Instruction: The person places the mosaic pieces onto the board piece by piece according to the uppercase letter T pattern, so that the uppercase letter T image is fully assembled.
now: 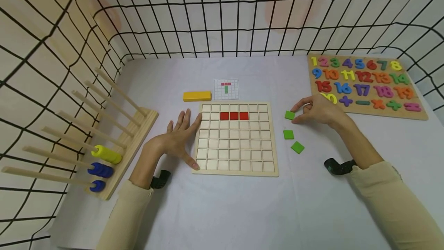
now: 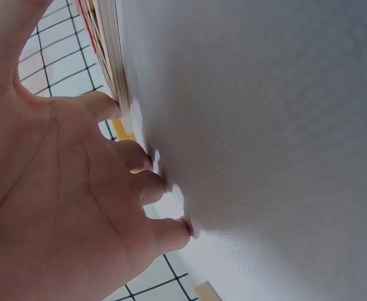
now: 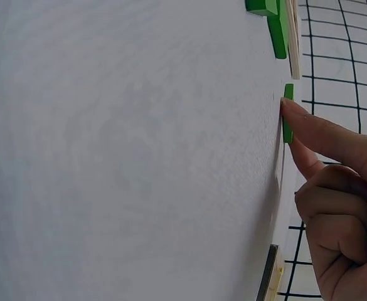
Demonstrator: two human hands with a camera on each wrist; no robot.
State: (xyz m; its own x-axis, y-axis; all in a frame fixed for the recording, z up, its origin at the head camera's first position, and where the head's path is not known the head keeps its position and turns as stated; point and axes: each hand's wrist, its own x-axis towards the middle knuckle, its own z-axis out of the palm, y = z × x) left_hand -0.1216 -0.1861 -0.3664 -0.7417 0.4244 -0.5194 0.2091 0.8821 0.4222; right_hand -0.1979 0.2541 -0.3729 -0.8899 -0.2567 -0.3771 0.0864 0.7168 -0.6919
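Note:
A square wooden grid board [image 1: 234, 147] lies in the middle of the white table, with three red tiles [image 1: 234, 116] in a row in its second row of cells. My left hand [image 1: 175, 138] rests at the board's left edge, fingers spread, with thumb and index finger touching the frame; the left wrist view shows its fingertips [image 2: 170, 237] on the cloth. To the right of the board, my right hand [image 1: 322, 110] pinches a green square tile [image 1: 289, 115] between thumb and index finger, at table level. Two more green tiles [image 1: 288, 134] lie nearer me.
Behind the board lie a yellow bar [image 1: 197, 96] and a small card [image 1: 226, 89] showing a T in red and green. A wooden peg rack [image 1: 132, 142] with yellow and blue beads stands left. A number puzzle board [image 1: 367, 86] lies right. Black wire mesh [image 1: 229, 14] borders the table.

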